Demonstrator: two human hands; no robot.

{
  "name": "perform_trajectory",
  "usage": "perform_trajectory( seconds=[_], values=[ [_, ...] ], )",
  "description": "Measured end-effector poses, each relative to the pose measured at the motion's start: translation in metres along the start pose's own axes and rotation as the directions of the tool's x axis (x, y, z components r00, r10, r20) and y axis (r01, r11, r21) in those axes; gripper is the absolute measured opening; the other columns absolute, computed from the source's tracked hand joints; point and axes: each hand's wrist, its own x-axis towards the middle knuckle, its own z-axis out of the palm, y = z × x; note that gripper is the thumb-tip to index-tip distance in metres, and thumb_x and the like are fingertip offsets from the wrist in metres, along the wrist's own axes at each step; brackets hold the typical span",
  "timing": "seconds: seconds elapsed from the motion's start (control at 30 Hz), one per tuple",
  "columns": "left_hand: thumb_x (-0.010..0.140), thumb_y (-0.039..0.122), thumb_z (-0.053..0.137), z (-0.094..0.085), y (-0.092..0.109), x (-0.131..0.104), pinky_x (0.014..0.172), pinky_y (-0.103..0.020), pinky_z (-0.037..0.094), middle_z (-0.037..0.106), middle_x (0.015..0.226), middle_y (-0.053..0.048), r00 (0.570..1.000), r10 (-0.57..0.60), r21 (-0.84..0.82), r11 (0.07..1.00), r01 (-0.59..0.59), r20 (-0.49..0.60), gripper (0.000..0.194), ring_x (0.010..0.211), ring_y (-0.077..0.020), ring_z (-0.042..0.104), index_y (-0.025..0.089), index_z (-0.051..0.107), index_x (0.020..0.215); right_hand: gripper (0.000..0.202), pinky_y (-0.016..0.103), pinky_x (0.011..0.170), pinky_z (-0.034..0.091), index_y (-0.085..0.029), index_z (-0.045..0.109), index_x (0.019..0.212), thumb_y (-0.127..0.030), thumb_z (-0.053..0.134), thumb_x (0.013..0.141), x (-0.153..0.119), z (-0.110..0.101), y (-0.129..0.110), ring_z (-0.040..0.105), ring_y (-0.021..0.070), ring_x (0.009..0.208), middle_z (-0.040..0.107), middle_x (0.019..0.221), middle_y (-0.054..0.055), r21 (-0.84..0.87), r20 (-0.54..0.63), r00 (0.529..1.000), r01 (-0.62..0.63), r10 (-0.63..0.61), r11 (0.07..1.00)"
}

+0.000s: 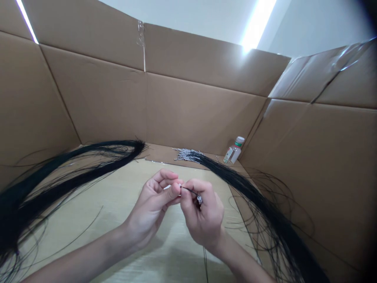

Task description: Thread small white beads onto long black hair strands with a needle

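Both hands meet fingertip to fingertip above the middle of the table. My left hand (157, 200) pinches a small whitish piece between thumb and fingers, mostly hidden by them. Close against it, my right hand (202, 210) is closed on a thin black cord (191, 191), whose dark end shows at the left thumb tip. A small cluster of silvery-white beads (200, 199) peeks out from the curled right fingers. Thin cord strands (205, 261) hang below the right wrist.
A long bundle of black cords (88, 177) lies at left. Another black bundle (250, 188) runs down the right, with silvery beaded ends (188, 155) at the back. A clear bottle with a white cap (232, 151) stands in the back right corner. Cardboard walls (203, 110) enclose the table (123, 196).
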Motion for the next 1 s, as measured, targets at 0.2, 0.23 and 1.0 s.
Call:
perform_trajectory(
  seconds=[0.2,0.23,1.0],
  values=[
    [0.076,0.022,0.091,-0.001,0.001,0.002,0.068,-0.015,0.062,0.075,0.077,0.005,1.000,0.028,0.070,0.997,-0.027,-0.009,0.022,0.068,-0.0067,0.071,0.022,0.076,0.092,0.016,0.019,0.052,0.054,-0.025,0.061,0.106,-0.012,0.060,0.097,-0.001,0.000,-0.001,0.067,0.0095,0.060,0.074,0.081,-0.003,0.197,0.001,0.990,-0.138,0.140,0.971],
    [0.076,0.022,0.090,-0.002,0.002,0.003,0.067,-0.014,0.062,0.075,0.079,0.004,0.998,0.061,0.106,0.993,-0.058,-0.016,0.023,0.068,-0.0066,0.070,0.023,0.076,0.094,0.014,0.019,0.051,0.052,-0.024,0.062,0.103,-0.012,0.060,0.097,-0.001,0.000,-0.001,0.066,0.0095,0.058,0.073,0.079,-0.003,0.255,0.013,0.981,-0.191,0.194,0.948],
    [0.082,0.017,0.084,0.002,-0.003,-0.002,0.064,-0.017,0.062,0.077,0.084,0.000,0.885,0.465,0.419,0.797,-0.434,0.031,0.020,0.079,-0.0141,0.075,0.023,0.071,0.096,0.025,0.019,0.045,0.040,-0.022,0.054,0.078,-0.033,0.068,0.096,0.001,0.007,-0.015,0.036,0.0082,0.047,0.042,0.058,-0.008,0.648,0.106,0.818,-0.488,0.565,0.585]
  ],
)
